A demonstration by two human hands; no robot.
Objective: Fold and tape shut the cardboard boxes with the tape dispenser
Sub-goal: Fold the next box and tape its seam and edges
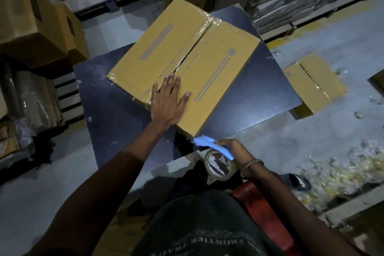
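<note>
A yellow-brown cardboard box (207,64) lies on a dark table (108,93), its two top flaps folded shut. Clear tape covers the near and far ends of the middle seam, and the seam gapes open in between. My left hand (169,100) presses flat on the near end of that seam, fingers straight. My right hand (234,149) grips a blue tape dispenser (212,145) with a roll of clear tape (218,165). The dispenser's tip sits at the box's near corner, below the table edge.
A second taped box (315,87) lies on the grey floor to the right of the table. Stacked brown cartons (35,25) stand at the left, wrapped pallets at the back right. Scraps of tape litter the floor at the right, near a black shoe (299,182).
</note>
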